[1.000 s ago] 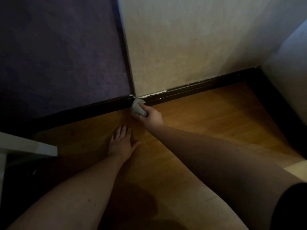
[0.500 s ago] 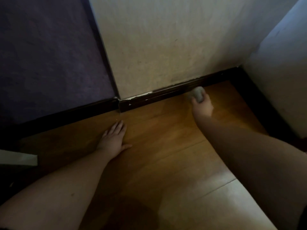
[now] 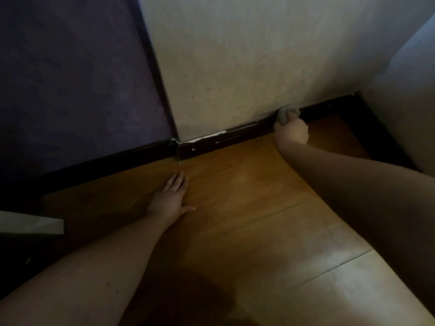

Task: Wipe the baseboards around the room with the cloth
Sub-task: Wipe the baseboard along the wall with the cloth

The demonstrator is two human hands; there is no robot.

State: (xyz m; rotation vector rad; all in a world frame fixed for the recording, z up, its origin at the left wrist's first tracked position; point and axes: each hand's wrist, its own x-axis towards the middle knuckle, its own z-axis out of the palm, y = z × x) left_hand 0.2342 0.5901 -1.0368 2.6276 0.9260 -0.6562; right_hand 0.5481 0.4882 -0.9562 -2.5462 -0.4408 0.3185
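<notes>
While the left hand (image 3: 169, 198) lies flat on the wooden floor (image 3: 247, 208) at centre frame, fingers straight and close together with the thumb out to the side, the right hand (image 3: 292, 132) has travelled a long way along the dark baseboard (image 3: 235, 135): a second ago it was at the wall corner where the chipped white paint shows, half a second ago it was partway along, and now it sits at the upper right of the frame, near the far corner where the next wall (image 3: 404, 90) begins. Its fingers are curled around a bunched grey cloth (image 3: 283, 115), which is pressed against the top edge of the baseboard where it meets the pale wall (image 3: 247, 67). That sweep suggests this stretch under the pale wall is nearly covered, with only a short piece left before the corner; the run along the right-hand wall looks like the next section. The left hand has kept its bracing place on the floor throughout. The room is dim; a purple wall (image 3: 70, 78) fills the upper left above its own length of baseboard, the glossy floorboards catch light at lower right, and the pale edge of some furniture (image 3: 30, 225) juts in at the left, too cropped to identify.
</notes>
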